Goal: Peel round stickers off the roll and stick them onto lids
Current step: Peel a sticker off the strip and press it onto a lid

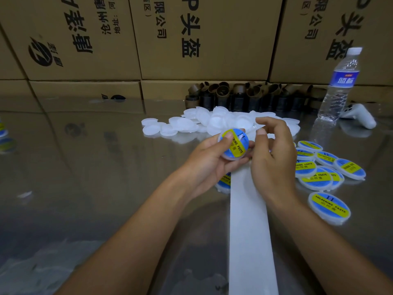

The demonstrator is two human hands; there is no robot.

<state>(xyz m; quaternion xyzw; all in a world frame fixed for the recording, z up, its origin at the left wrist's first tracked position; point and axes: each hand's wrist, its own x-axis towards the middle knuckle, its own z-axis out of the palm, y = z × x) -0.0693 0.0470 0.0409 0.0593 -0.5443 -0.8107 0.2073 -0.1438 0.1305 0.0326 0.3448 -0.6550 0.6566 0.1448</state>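
My left hand [209, 160] grips a white round lid [234, 145] that carries a blue and yellow sticker, thumb pressed on the sticker's left edge. My right hand [270, 154] hovers at the lid's right side, its thumb touching the lid's rim, the other fingers loosely curled above. A white backing strip [248, 231] runs from under both hands toward the near edge. A sticker still on the strip [225, 180] peeks out below my left hand. Bare white lids [191, 124] lie piled beyond the hands. Several stickered lids [323, 171] lie to the right.
A water bottle [340, 86] stands at the back right beside a white controller [359, 116]. Empty brown roll cores [244, 96] are heaped against stacked cardboard boxes [191, 39]. The tabletop [85, 167] is shiny metal, with more stickered lids [3, 133] at the far left edge.
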